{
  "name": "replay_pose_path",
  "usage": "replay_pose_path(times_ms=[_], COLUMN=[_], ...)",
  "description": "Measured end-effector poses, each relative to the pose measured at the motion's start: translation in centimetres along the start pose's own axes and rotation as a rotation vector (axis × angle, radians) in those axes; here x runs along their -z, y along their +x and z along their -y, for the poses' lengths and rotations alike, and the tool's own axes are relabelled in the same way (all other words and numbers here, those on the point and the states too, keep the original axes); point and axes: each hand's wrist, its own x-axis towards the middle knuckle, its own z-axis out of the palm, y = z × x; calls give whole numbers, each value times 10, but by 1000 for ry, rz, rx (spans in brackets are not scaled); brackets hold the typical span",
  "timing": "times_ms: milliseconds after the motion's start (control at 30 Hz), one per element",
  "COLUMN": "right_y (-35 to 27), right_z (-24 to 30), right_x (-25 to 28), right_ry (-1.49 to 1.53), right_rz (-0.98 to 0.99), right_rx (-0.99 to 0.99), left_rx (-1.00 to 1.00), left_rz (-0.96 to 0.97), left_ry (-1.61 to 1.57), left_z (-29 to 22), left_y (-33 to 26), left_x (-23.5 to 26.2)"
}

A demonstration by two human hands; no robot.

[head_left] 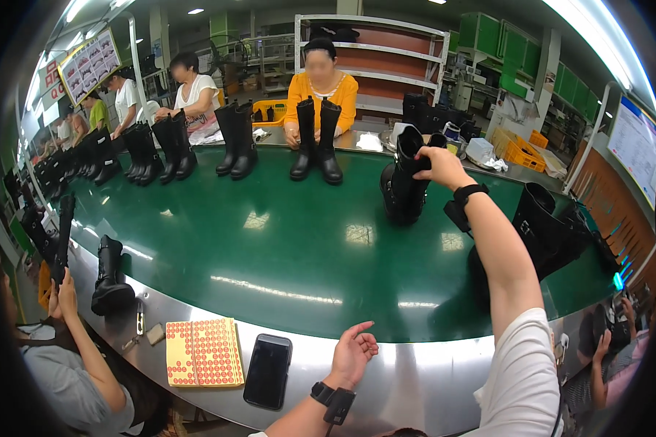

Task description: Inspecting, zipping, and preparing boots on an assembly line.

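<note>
My right hand (443,169) reaches far out over the green surface, its fingers closed on the top of a tall black boot (407,186). That boot stands upright, close against its mate, with buckled straps on the shaft. Near the front edge, my left hand (354,355) is held above the metal border with nothing in it, the fingers loosely curled and the index finger stretched out. Closest to it lies a black phone (268,371), beside a yellow sheet stack with red round stickers (204,353).
Pairs of black boots (317,146) stand along the far side of the green table (270,240). More boots (543,226) are at the right. A lone boot (109,277) and a cutter (140,317) lie front left. Co-workers sit around; one at left holds a boot (63,233).
</note>
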Motion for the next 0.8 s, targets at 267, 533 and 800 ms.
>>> replay_pose_path(times_ms=[267,533,800], right_y=[44,-39,-209], right_z=[-35,76,250], right_x=[-57,30,194], right_ry=[-43,392,1789], right_rz=[-38,-233,244], right_rx=[-294,138,599], left_rx=[-11,-20,55], left_rz=[-23,-8,29], left_ry=[5,21,143], left_z=[4,4,2], left_y=[-5,-5,17], left_x=[-4,0,4])
